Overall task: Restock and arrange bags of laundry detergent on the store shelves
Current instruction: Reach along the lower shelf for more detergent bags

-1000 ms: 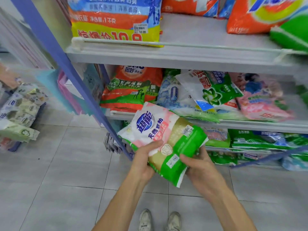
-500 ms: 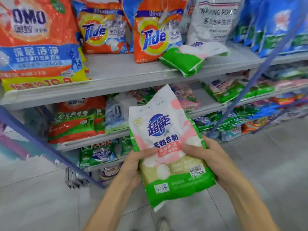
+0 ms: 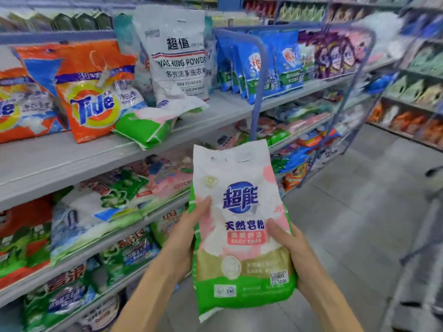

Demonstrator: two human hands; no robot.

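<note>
Grey shelves point(image 3: 72, 152) fill the left side, stacked with detergent. On the upper board an orange Tide bag point(image 3: 93, 101) stands left of a tall white washing-powder bag point(image 3: 177, 65). Near, in the aisle, a pink-and-green detergent bag point(image 3: 242, 224) is upright; a matching bag point(image 3: 148, 123) lies flat before the standing two. The left hand point(image 3: 184, 231) and right hand point(image 3: 294, 255) grip the upright bag's sides, thumbs in front.

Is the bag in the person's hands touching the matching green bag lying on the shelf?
Apart. The head view shows the held bag, in the left hand and right hand, below the lying bag, with the shelf edge plainly visible between them.
</note>
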